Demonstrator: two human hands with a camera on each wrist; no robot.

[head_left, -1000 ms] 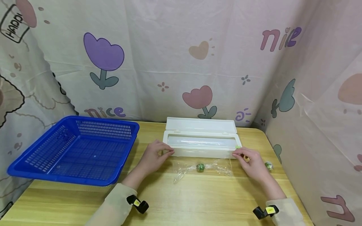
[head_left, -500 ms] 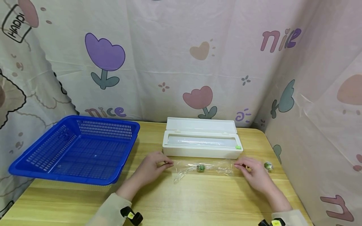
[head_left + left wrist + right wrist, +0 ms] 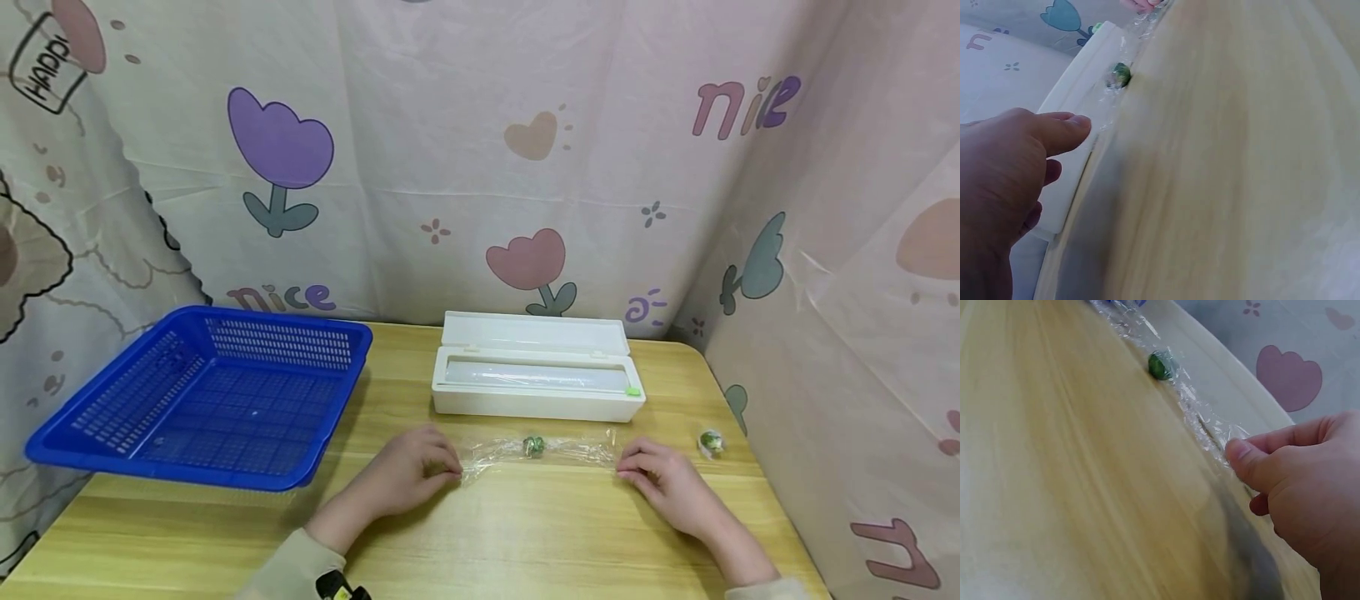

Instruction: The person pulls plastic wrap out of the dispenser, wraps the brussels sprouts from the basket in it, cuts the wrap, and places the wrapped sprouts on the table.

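A strip of cling film lies crumpled lengthwise across the table in front of the white box. Bundled in its middle is a small round green thing. My left hand pinches the film's left end between thumb and forefinger. At the right end, my right hand pinches the film the same way; the right wrist view shows the thumb pressed on the clear plastic. Both hands stay low over the wood.
Behind the film stands a white cling film box with its lid raised and a roll inside. A blue plastic basket sits at the left. Another small wrapped green thing lies beyond my right hand.
Both hands have come down from the box's front edge toward me, drawing the film's upper edge along. The film is now gathered into a narrower strip around the green thing.
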